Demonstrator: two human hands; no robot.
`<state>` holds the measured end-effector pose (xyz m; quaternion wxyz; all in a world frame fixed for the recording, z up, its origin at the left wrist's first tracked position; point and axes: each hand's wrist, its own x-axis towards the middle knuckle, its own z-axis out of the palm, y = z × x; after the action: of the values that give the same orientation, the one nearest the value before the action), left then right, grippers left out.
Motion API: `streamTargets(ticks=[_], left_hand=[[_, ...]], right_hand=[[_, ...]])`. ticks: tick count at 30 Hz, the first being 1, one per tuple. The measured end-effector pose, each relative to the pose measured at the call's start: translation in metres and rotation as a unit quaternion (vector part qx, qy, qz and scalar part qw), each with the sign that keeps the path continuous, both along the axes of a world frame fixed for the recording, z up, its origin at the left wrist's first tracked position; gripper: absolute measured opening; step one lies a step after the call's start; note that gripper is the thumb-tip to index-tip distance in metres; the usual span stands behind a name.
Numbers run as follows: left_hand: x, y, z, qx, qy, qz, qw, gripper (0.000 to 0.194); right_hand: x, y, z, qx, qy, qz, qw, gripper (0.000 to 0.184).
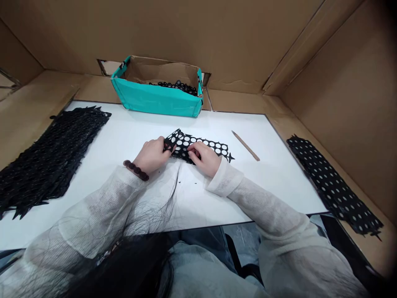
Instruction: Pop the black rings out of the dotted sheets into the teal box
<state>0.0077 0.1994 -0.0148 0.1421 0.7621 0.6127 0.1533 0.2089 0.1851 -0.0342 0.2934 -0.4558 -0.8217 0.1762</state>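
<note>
A black sheet punched with rows of round holes (214, 145) lies on the white board in front of me. My left hand (153, 154) pinches its left end, where the sheet rises and bends a little. My right hand (204, 157) rests at the near edge around its middle, thumb and fingers curled together on the black material. What exactly sits between the right fingertips is partly hidden. To the right of the sheet lies a thin wooden stick (246, 145), pointed at its far end, touched by neither hand.
A thick stack of black perforated sheets (52, 153) covers the board's left side. At the back stands a teal-fronted cardboard box (158, 99) with small black pieces (180, 86) inside. Another perforated strip (333, 182) lies on cardboard at the right. Cardboard walls (235, 45) enclose the white board (279, 178).
</note>
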Motion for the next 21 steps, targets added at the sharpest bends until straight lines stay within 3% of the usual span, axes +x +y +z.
streamTargets(ticks=[5, 10, 15, 21], left_hand=[[-0.003, -0.003, 0.007, -0.050, -0.018, -0.031, 0.998, 0.040], [-0.012, 0.001, 0.013, -0.122, -0.054, -0.132, 0.982, 0.031], [-0.018, 0.007, 0.013, -0.163, -0.112, -0.195, 0.961, 0.027], [-0.010, 0.003, 0.014, -0.172, -0.212, -0.198, 0.942, 0.021]], right_hand=[[-0.001, -0.001, 0.002, -0.011, -0.014, 0.007, 1.000, 0.014], [-0.001, -0.001, 0.000, -0.007, -0.018, 0.006, 1.000, 0.011], [-0.002, 0.000, -0.001, -0.001, -0.019, 0.004, 1.000, 0.010], [-0.003, -0.004, 0.002, 0.048, 0.017, 0.026, 0.998, 0.013]])
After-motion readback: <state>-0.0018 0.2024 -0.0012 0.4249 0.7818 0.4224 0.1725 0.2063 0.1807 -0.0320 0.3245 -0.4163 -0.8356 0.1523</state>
